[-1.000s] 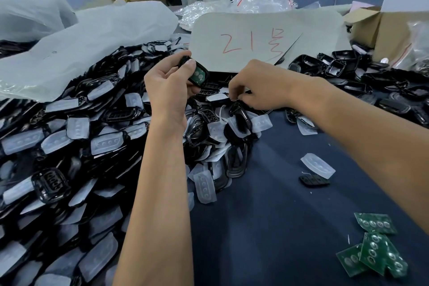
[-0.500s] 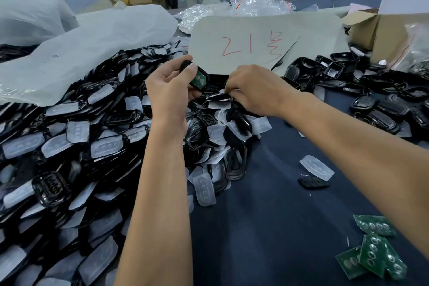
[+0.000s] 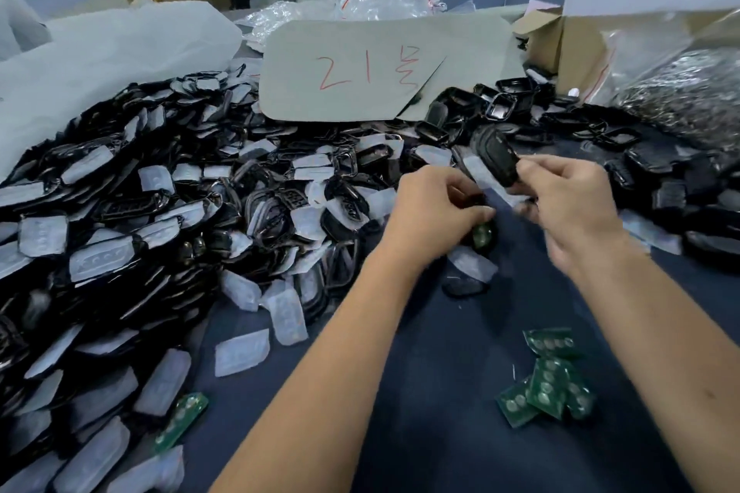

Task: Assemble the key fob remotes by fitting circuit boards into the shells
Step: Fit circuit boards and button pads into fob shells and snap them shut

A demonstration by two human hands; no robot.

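Both hands have come off the pile to the open bench. The right hand (image 3: 568, 208) now pinches a black shell (image 3: 496, 156) — a fresh half, likely to close the fob. The left hand (image 3: 436, 212) grips a shell with its green board (image 3: 482, 234) seated. Spare boards (image 3: 548, 376) lie nearer — clear cloth between, pile crowding the left.

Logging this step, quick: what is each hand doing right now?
Left hand: grips a shell with a green circuit board.
Right hand: pinches a black shell.
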